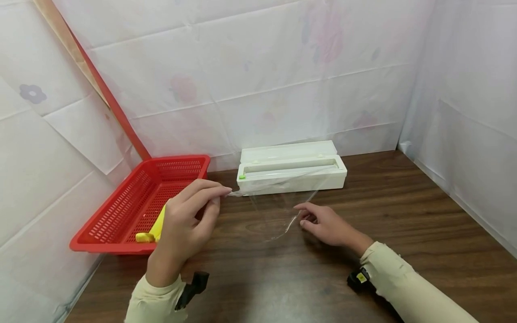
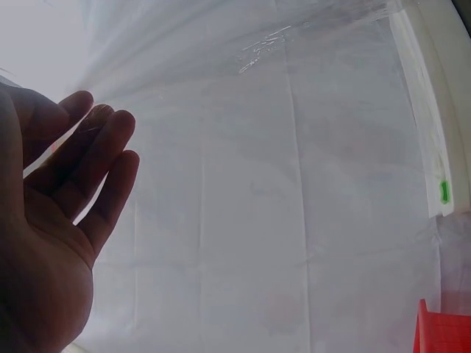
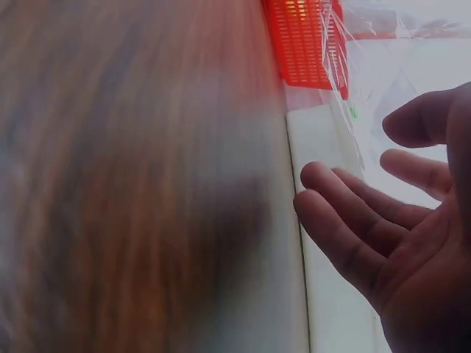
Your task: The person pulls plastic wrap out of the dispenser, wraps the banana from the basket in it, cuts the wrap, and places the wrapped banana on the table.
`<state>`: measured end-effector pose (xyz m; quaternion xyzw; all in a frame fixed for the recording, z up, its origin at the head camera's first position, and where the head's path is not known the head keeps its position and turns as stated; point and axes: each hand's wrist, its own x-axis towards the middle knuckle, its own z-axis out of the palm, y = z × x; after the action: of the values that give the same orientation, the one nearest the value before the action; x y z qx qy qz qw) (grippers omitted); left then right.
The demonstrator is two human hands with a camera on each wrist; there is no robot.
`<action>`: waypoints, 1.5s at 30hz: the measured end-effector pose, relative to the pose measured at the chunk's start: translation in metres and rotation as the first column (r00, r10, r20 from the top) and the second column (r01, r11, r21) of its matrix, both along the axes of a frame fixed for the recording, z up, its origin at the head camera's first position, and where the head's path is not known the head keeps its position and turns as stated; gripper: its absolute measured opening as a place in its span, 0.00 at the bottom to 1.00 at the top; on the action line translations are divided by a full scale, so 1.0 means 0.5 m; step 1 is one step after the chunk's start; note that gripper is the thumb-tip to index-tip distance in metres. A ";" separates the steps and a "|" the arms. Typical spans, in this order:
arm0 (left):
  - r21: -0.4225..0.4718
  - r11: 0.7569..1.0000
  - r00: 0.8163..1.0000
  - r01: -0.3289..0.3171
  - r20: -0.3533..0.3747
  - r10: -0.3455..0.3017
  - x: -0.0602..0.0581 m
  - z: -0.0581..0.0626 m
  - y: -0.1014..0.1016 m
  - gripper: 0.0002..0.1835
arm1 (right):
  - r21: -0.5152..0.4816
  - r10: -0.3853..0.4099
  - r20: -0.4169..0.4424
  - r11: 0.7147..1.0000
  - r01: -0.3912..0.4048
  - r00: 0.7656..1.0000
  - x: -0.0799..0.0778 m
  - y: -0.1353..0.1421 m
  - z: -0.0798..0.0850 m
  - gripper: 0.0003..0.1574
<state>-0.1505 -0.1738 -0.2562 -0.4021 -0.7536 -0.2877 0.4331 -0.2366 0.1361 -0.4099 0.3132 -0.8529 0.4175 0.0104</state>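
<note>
- Left hand point(image 1: 186, 224): narrow pinch, thumb and forefinger on a gathered corner of the cling film point(image 1: 282, 202).
- Right hand point(image 1: 329, 224): fingers loosely bent, gap wide, nothing gripped. It's right by the film's loose edge; can't tell if it touches.
- Step in hand looks like drawing film off the dispenser box point(image 1: 291, 161). I'd get the right hand pinching the opposite corner, then pull both sides evenly, low and straight toward the body. One-sided pull would likely skew the sheet and bunch it further.
- Keep the loose edge off the fingers; thin film probably clings and folds on itself.
- Film location: runs from the box slot, over the front wall, hanging above the brown tabletop point(image 1: 408, 202) between the hands.
- Film look: clear, thin, creased into a ropy strand at the left fingertips, shiny glints along the sagging edge near the right hand.
- Box: white, lid up, green tab point(image 1: 242, 176) at left end.
</note>
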 end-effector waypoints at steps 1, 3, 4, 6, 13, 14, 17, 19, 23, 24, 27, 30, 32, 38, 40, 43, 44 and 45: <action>0.001 1.000 1.000 0.000 0.002 0.000 0.001 -0.002 -0.001 0.12 | -0.031 0.008 0.040 0.999 -0.007 0.999 0.000 -0.001 -0.002 0.24; 0.003 1.000 1.000 0.000 0.008 0.000 0.003 -0.004 -0.002 0.12 | -0.120 0.045 0.149 0.992 -0.027 0.988 0.000 -0.003 -0.007 0.24; 0.004 1.000 1.000 0.001 0.011 -0.001 0.004 -0.005 -0.003 0.12 | -0.177 0.069 0.215 0.984 -0.031 0.974 -0.001 -0.003 -0.010 0.24; 0.007 1.000 1.000 0.006 0.021 -0.006 0.005 -0.008 -0.003 0.12 | -0.308 0.142 0.352 0.951 -0.029 0.925 -0.003 -0.003 -0.014 0.25; 0.017 1.000 0.999 -0.011 0.049 0.010 0.009 -0.016 -0.009 0.12 | -0.549 0.313 0.578 0.833 0.075 0.754 -0.001 0.000 -0.020 0.28; 0.017 1.000 0.999 -0.015 0.052 0.015 0.010 -0.018 -0.010 0.12 | -0.552 0.311 0.582 0.829 0.085 0.752 0.000 0.001 -0.020 0.27; 0.023 0.999 0.997 -0.026 0.069 0.024 0.013 -0.022 -0.013 0.12 | -0.543 0.278 0.576 0.833 0.105 0.769 0.005 0.002 -0.018 0.25; 0.026 0.999 0.996 -0.034 0.081 0.031 0.015 -0.026 -0.015 0.12 | -0.531 0.249 0.564 0.839 0.115 0.787 0.008 0.003 -0.018 0.23; 0.041 0.999 0.993 -0.033 0.115 0.028 0.023 -0.035 -0.020 0.12 | -0.531 0.211 0.540 0.836 0.136 0.815 0.015 0.012 -0.019 0.21; 0.044 0.999 0.992 -0.032 0.127 0.026 0.025 -0.038 -0.022 0.12 | -0.536 0.206 0.533 0.832 0.140 0.821 0.018 0.016 -0.019 0.21; 0.043 0.999 0.985 -0.013 0.174 0.005 0.031 -0.050 -0.028 0.14 | -0.556 0.199 0.515 0.818 0.149 0.834 0.030 0.031 -0.013 0.21; 0.015 1.000 0.967 0.005 0.254 -0.008 0.040 -0.066 -0.035 0.17 | -0.560 0.191 0.501 0.815 0.149 0.844 0.043 0.048 -0.008 0.17; -0.004 1.000 0.953 0.021 0.304 -0.019 0.045 -0.079 -0.039 0.17 | -0.558 0.187 0.493 0.818 0.143 0.850 0.050 0.060 -0.005 0.14; -0.028 0.994 0.939 0.102 0.334 -0.087 0.052 -0.125 -0.042 0.17 | -0.516 0.174 0.458 0.851 0.101 0.872 0.067 0.101 -0.005 0.13; -0.033 0.990 0.931 0.138 0.346 -0.118 0.053 -0.142 -0.040 0.18 | -0.490 0.165 0.448 0.867 0.087 0.879 0.070 0.115 -0.005 0.14; -0.061 0.983 0.918 0.172 0.373 -0.137 0.056 -0.167 -0.033 0.18 | -0.474 0.170 0.441 0.878 0.068 0.881 0.074 0.137 -0.005 0.13; -0.074 0.981 0.914 0.179 0.381 -0.138 0.058 -0.174 -0.031 0.18 | -0.473 0.179 0.440 0.879 0.058 0.880 0.075 0.144 -0.005 0.13; -0.088 0.979 0.910 0.182 0.392 -0.134 0.059 -0.181 -0.028 0.18 | -0.474 0.189 0.441 0.879 0.049 0.877 0.076 0.151 -0.005 0.13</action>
<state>-0.1210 -0.1880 -0.3467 -0.4234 -0.8051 -0.3481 0.2266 -0.1987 0.2116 -0.4126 0.2209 -0.6895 0.6757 -0.1387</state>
